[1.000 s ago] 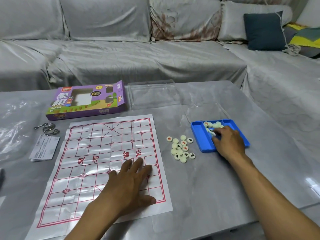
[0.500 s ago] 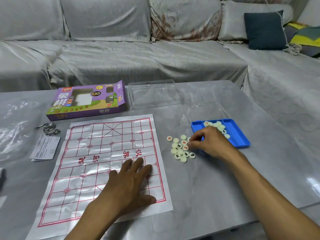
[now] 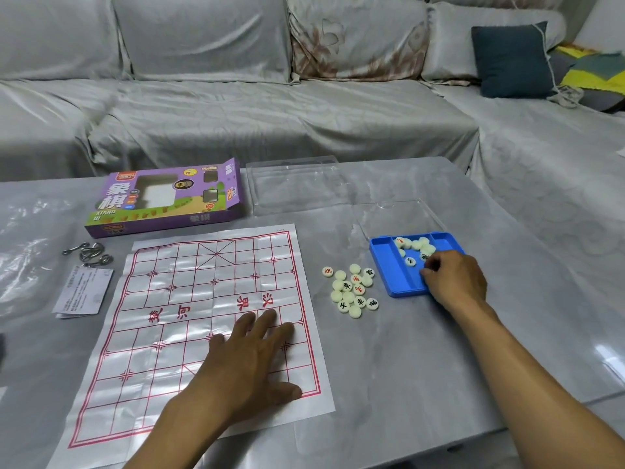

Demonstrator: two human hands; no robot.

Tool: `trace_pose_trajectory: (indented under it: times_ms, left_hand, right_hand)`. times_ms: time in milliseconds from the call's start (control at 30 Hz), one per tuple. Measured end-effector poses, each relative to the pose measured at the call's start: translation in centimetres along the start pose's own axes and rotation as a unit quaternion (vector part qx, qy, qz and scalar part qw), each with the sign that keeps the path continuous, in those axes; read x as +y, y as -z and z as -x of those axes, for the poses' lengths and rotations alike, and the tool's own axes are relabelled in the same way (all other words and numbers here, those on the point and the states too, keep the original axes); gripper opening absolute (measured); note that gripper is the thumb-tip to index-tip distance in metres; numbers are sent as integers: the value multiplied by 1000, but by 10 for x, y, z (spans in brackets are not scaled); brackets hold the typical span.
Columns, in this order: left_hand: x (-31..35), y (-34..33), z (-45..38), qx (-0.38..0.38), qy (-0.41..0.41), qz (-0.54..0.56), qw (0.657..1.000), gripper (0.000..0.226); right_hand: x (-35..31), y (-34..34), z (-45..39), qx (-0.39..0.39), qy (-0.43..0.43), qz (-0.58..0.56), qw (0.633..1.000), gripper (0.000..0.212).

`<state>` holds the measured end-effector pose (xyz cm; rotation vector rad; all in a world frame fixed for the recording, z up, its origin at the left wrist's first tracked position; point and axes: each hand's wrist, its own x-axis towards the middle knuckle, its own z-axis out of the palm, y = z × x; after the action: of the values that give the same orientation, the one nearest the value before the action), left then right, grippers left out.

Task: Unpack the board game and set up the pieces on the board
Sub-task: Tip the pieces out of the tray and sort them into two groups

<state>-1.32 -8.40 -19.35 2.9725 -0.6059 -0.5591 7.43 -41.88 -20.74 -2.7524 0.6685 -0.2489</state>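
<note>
Right hand (image 3: 455, 280) curled over pieces in blue tray (image 3: 382, 262) (grasp unclear); left hand (image 3: 250, 363) flat on board (image 3: 176, 299).

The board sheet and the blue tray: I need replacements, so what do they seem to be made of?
Board sheet: looks like thin glossy plastic film or coated paper; it shows fold creases and glare. Blue tray: apparently moulded rigid plastic with a matte finish, raised rim and dividers.

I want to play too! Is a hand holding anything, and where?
The left hand holds nothing; it lies flat on the board. The right hand curls over pieces in the tray; any hold is hidden.
</note>
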Motion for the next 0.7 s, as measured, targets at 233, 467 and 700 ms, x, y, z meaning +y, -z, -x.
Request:
trace_pose_trajectory:
  times_ms: [233,467,700]
  left_hand:
    - [0,1,-1,-8,0,1,1000,82]
    - [0,1,0,-11,3,1,1000,82]
    - [0,2,0,-16,-5,3,1000,109]
  right_hand:
    - [-52,14,29,-69,144,-202,966,12]
    - [-52,3,25,-50,130,-153,978,20]
    - [-4,-14,0,-4,67,-21,998,28]
